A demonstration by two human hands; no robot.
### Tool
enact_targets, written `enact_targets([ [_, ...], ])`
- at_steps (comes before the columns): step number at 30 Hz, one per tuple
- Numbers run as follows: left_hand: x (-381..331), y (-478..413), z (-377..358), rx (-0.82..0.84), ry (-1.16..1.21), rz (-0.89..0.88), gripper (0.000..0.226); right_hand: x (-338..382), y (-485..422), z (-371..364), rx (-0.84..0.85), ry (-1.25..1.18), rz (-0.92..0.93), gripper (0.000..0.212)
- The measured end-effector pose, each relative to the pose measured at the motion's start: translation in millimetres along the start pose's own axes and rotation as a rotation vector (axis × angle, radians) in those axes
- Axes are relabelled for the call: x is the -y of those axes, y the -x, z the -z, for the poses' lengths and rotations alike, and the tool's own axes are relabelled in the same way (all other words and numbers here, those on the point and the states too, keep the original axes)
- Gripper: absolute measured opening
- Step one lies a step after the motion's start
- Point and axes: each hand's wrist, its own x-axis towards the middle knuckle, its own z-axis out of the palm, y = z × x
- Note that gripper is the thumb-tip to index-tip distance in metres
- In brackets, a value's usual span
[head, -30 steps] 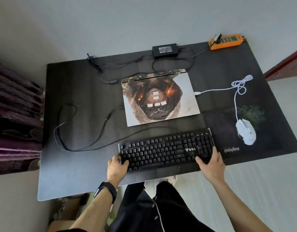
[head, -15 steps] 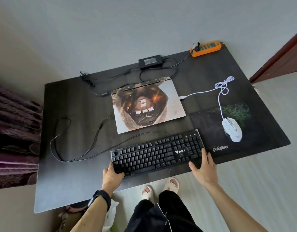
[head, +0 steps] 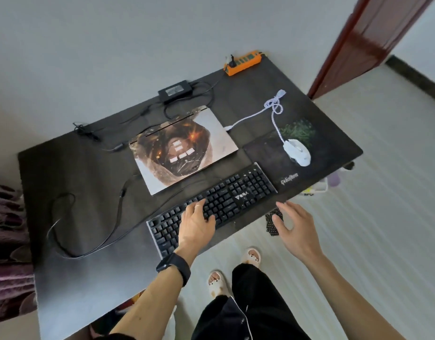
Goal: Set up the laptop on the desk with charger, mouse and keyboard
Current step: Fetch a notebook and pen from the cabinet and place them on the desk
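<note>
A person stands at a dark desk [head: 89, 266], seen from a head-worn camera looking down. A black keyboard [head: 216, 204] lies slanted along the desk's near edge. The left hand [head: 195, 223] rests flat on top of the keys near the middle of the board, fingers spread and gripping nothing; a black watch [head: 173, 266] wraps that wrist. The right hand [head: 295, 227] hangs open in the air off the desk's near edge, just beside the keyboard's right end, fingers spread and empty.

Behind the keyboard sits a closed laptop [head: 183, 149] with a printed picture on its lid. A white mouse [head: 297, 152] rests on a dark mouse pad [head: 265, 155] to the right of the laptop; its white cable [head: 273, 111] loops back and ends at the laptop's right side, though whether it is plugged in is hard to tell. A black charger brick [head: 174, 90] lies at the far edge, near an orange power strip [head: 243, 63] in the far right corner. A black keyboard cable [head: 94, 244] curls across the left part of the desk.
</note>
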Motion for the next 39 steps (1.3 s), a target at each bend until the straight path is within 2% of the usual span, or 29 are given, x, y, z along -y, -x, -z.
enact_targets([
  [2,-31.9,8.2,-4.3,0.008,-0.018,-0.135,0.058,-0.4,13.2,18.4,-0.072,-0.021,-0.017,0.038],
  [6,-123.1,26.5,-10.0,0.032,-0.051,-0.459,0.057,-5.6,28.1,81.8,-0.329,-0.078,-0.012,0.033],
  [9,-212.0,44.6,-17.0,0.045,-0.106,-0.708,0.054,-22.4,47.6,147.8,-0.566,-0.149,-0.013,0.026],
  [15,-397.6,96.2,-59.9,0.053,-0.14,-1.054,0.05,-88.8,87.1,286.4,-0.885,-0.177,-0.046,0.024],
  [20,-534.8,164.1,-135.8,0.071,-0.157,-1.245,0.051,-171.2,135.4,405.8,-1.054,-0.117,-0.032,0.025],
  [25,-625.8,223.0,-206.1,0.152,-0.187,-1.36,0.052,-247.2,188.0,489.1,-1.178,-0.032,-0.073,0.025],
  [31,-736.9,297.9,-296.9,0.267,-0.188,-1.548,0.052,-337.9,250.4,585.5,-1.311,0.135,-0.248,0.026],
  [35,-808.4,336.0,-355.8,0.315,-0.226,-1.683,0.053,-400.4,275.7,637.5,-1.329,0.24,-0.406,0.025],
  [39,-883.2,370.1,-421.8,0.38,-0.185,-1.79,0.052,-454.5,297.7,699.5,-1.367,0.346,-0.517,0.035],
])
